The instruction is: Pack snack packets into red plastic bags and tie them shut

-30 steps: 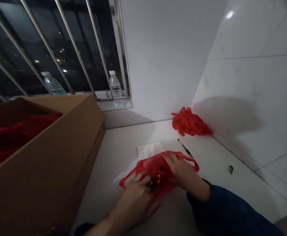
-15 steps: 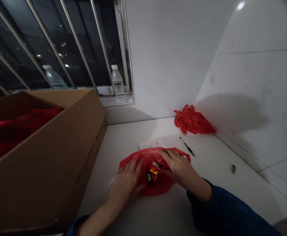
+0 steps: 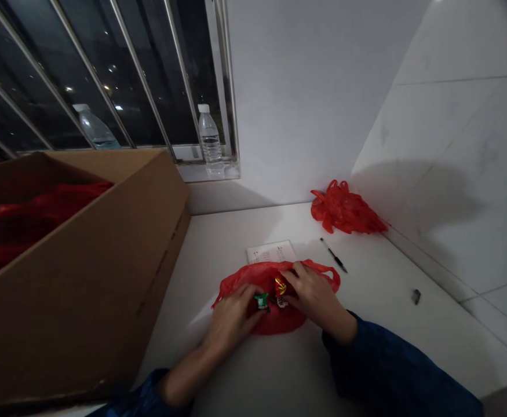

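A red plastic bag (image 3: 274, 321) is lying open on a white counter (image 3: 236, 243)

In the head view, the left hand (image 3: 231, 321) and the right hand (image 3: 312, 298) are bearing down on either side of the red plastic bag, seemingly spreading its mouth so that the contents are showing. The left hand's fingers (image 3: 247, 298) are half curled just beside a green-wrapped sweet (image 3: 261, 300), while the right hand's fingers (image 3: 290, 279) are bent over the bag's upper edge near a red-and-gold wrapped sweet (image 3: 280, 286). Neither hand is clearly gripping anything; whether either is pinching plastic or a sweet, I cannot tell. Three small wrapped items are showing, the third a pale one (image 3: 281, 302) just below the red-and-gold sweet; more may be hidden.

Just beyond the bag, one printed paper sheet (image 3: 270, 252) is lying flat, probably left within easy reach. One black pen (image 3: 334, 255) is lying beyond the bag to the right, and one bunched red bag bundle (image 3: 344, 209) is sitting farther off in that direction. To the bag's left, one cardboard box (image 3: 83, 272) is standing, with red bags (image 3: 48, 200) inside, their number impossible to tell. Two water bottles (image 3: 210, 139) are standing well beyond the bag, by the window
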{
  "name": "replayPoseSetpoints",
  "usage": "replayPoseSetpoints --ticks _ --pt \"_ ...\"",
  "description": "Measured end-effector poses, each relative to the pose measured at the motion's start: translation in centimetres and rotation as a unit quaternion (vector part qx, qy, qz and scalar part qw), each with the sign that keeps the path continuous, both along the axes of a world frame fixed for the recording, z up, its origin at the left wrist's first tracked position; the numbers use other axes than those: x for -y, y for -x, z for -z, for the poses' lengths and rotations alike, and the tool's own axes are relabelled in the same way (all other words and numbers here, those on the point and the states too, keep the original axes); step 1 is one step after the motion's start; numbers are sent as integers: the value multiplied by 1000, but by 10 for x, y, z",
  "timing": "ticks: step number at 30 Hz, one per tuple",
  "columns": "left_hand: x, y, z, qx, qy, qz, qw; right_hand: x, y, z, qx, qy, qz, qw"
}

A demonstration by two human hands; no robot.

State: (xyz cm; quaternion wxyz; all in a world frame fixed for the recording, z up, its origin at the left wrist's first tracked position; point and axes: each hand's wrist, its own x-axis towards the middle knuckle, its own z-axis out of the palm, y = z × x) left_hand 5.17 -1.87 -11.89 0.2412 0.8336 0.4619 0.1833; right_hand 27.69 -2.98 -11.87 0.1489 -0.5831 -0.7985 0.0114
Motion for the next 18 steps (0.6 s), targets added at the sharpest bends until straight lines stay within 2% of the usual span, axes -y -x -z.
replayPoseSetpoints --ticks 2,4,6,8,10,13,16,18 --pt "-4 2 -5 160 54 -22 985 2 -1 -7 -26 -16 -9 999" --pt "-8 2 -13 303 129 -34 944 6 1 -18 -87 -48 -12 995" --pt "-10 -2 -24 389 206 -37 897 10 5 -31 -185 -70 -19 980" --pt "-11 -8 -36 425 243 -37 871 12 12 -43 -293 -60 -50 953" --pt "-12 -15 -46 444 235 -38 863 10 19 -52 -364 -41 -80 927" --pt "-14 -24 -55 472 227 -30 852 0 24 -60 -415 -22 -89 905" --pt "-16 -24 -59 489 253 -17 834 -11 22 -68 -464 14 -96 880" --pt "-17 -21 -60 484 255 -21 837 -16 20 -71 -490 35 -100 865"
